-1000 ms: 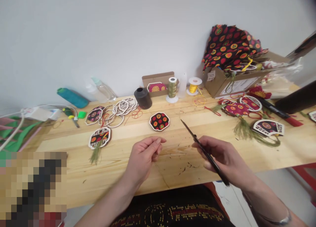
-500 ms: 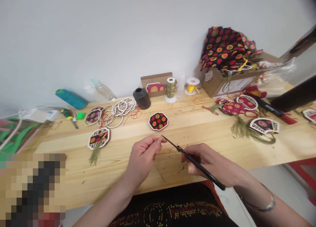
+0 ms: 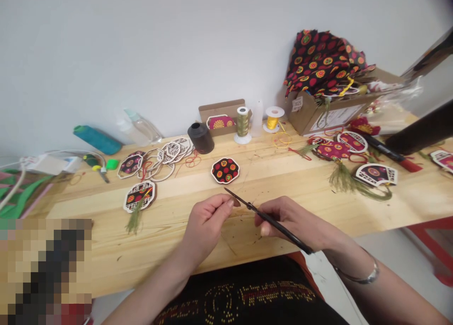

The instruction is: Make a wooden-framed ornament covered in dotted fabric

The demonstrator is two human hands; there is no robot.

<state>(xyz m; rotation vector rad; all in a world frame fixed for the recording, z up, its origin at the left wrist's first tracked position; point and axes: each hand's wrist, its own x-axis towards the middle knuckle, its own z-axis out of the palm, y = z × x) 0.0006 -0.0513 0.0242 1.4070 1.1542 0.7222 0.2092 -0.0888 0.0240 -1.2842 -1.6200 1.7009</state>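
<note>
My right hand (image 3: 290,221) is wrapped round the handles of dark scissors (image 3: 272,222). Their blades point up and to the left, passing just above the fingertips of my left hand (image 3: 208,221). Thumb and forefinger of that left hand are pinched together. A thin thread (image 3: 229,244) trails faintly below them, its upper end hidden by the fingers. Just beyond the blades lies a scalloped plaque (image 3: 225,170) with a pale rim and black, red and orange patterned fabric.
Pale cut-out frames (image 3: 173,150) and a tasselled ornament (image 3: 139,196) lie left. Behind stand a black cone (image 3: 200,138), an olive thread spool (image 3: 242,124) and a yellow spool (image 3: 272,120). Several tasselled ornaments (image 3: 375,175) and a cardboard box (image 3: 307,115) with patterned fabric occupy the right.
The scissors and my right hand have shifted slightly left and up. The blade tips now reach past my left fingertips. My left hand keeps its pinch. The whole view has shifted a little.
</note>
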